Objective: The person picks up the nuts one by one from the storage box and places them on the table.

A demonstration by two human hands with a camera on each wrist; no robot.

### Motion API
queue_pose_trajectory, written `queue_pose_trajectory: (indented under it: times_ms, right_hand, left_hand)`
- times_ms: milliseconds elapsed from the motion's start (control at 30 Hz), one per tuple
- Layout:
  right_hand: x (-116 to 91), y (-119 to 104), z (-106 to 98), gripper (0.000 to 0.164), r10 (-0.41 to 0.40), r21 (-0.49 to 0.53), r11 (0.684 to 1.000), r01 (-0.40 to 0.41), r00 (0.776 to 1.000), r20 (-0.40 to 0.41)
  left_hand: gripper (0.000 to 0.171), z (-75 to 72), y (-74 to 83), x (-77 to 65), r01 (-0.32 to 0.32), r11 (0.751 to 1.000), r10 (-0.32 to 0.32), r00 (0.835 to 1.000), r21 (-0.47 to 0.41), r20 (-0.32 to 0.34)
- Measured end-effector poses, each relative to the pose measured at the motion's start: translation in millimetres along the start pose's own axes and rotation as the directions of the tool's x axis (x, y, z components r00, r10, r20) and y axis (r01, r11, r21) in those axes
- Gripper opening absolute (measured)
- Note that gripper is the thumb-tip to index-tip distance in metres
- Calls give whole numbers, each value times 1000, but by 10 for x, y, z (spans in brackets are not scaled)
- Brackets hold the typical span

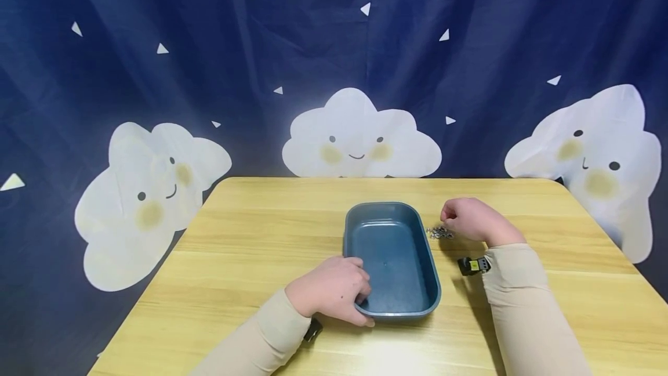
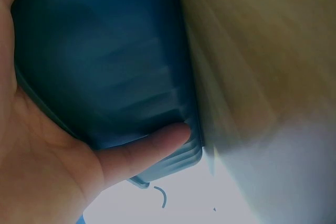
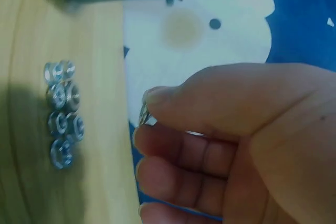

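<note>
A dark blue plastic tray lies on the table, with nothing seen inside it. My left hand grips its near left corner, fingers over the rim; the left wrist view shows the thumb along the outer wall. Right of the tray lie several small shiny metal ring-like pieces, side by side in the right wrist view. Just above and beside them is my right hand. Between its thumb and index finger it pinches one small shiny metal piece, mostly covered by the fingertips.
The wooden table has rounded far corners. Behind it hangs a dark blue curtain with white clouds and triangles. Small black devices, one of them this camera mount, sit at both wrists.
</note>
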State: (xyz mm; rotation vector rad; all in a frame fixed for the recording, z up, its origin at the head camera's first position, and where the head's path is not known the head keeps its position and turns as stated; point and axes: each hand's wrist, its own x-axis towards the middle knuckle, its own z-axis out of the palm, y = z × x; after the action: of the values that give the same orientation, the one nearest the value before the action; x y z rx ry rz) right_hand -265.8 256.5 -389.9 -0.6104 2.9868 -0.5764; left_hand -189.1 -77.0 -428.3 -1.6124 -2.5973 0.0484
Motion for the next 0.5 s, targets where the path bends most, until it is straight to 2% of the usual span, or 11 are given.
queue_pose_trajectory:
  times_ms: [333, 500]
  right_hand:
    - [1, 155, 101, 9, 81, 6, 997, -81, 995, 54]
    - [-11, 247, 184, 10, 104, 33, 994, -106, 993, 51]
  left_hand:
    - [52, 2, -1, -3, -1, 1000, 1, 1000, -12, -4]
    - [52, -8, 7, -8, 5, 1000, -5, 1000, -20, 5]
